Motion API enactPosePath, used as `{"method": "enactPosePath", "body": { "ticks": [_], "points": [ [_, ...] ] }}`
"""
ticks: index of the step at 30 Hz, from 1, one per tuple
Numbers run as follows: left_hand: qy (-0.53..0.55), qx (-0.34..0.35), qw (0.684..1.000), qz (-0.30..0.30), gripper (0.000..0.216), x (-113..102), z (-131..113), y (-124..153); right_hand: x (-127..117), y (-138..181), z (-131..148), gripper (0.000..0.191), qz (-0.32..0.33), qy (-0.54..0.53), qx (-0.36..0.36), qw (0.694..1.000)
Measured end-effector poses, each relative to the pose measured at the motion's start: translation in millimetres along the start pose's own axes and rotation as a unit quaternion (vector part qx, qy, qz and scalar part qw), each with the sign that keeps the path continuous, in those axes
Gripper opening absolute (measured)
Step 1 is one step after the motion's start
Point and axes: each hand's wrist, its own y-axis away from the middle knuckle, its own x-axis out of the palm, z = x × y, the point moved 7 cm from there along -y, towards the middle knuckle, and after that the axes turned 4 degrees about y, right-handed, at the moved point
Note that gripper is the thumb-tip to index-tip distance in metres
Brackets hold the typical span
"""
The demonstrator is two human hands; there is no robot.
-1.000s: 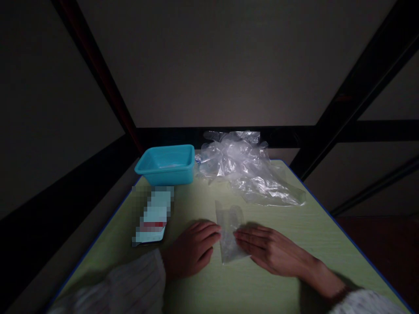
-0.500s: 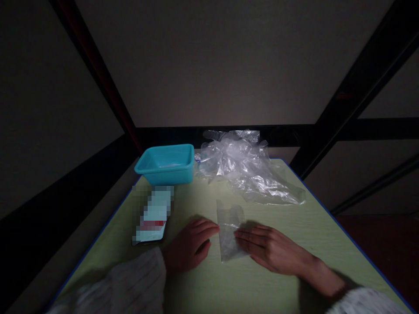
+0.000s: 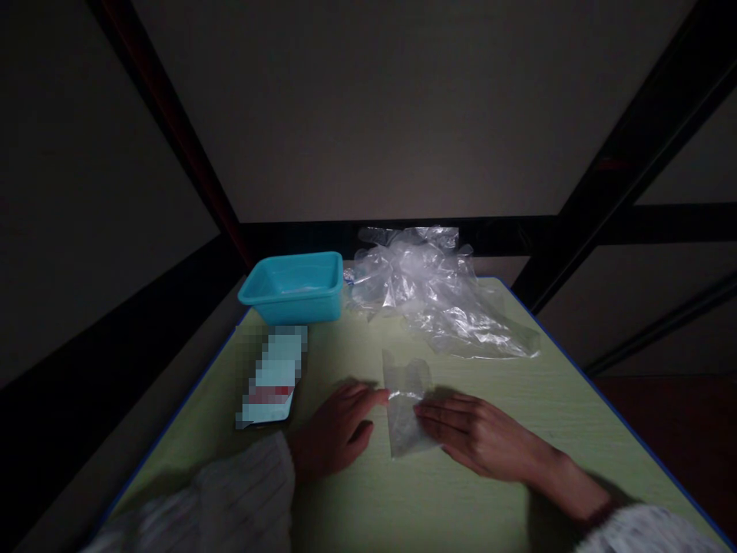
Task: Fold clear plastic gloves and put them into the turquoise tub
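Note:
A clear, thin plastic glove (image 3: 404,418), folded into a small flat piece, lies on the table between my hands. With its index finger stretched out, my left hand (image 3: 339,430) touches the glove's left edge; the thumb stands apart and the other fingers are bent. On the opposite side my right hand (image 3: 472,430) lies flat, its extended fingertips resting on the glove's right part. Neither hand grips anything. Behind them is a loose heap of clear plastic gloves (image 3: 414,276), crumpled and shiny.
At the back left stands a turquoise plastic basin (image 3: 299,311). A phone (image 3: 276,376), its screen pixelated, lies before it, left of my left hand. The pale green table (image 3: 345,507) has a blue edge, and a wall (image 3: 391,115) rises behind it.
My left index finger has stretched further right onto the glove's edge, apart from the other fingers. My right hand stays almost where it was. The view has shifted slightly.

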Motion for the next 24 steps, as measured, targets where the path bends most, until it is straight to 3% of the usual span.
{"method": "enactPosePath", "body": {
  "ticks": [5,11,18,24],
  "points": [
    [0.01,-0.001,1.0,-0.009,0.052,-2,-1,-1,-3,-3,-2,0.028,-0.013,-0.006,0.013,1.0],
    [0.035,-0.006,0.998,-0.047,0.056,-2,4,-4,-3,-9,-14,0.031,0.044,-0.086,0.081,0.992],
    [0.04,-0.035,0.993,-0.103,0.048,0,8,-14,-3,-10,-37,0.035,0.026,-0.213,0.193,0.957],
    [0.026,-0.074,0.99,-0.116,0.035,1,8,-22,7,-8,-53,0.036,-0.014,-0.338,0.278,0.899]
  ]
}}
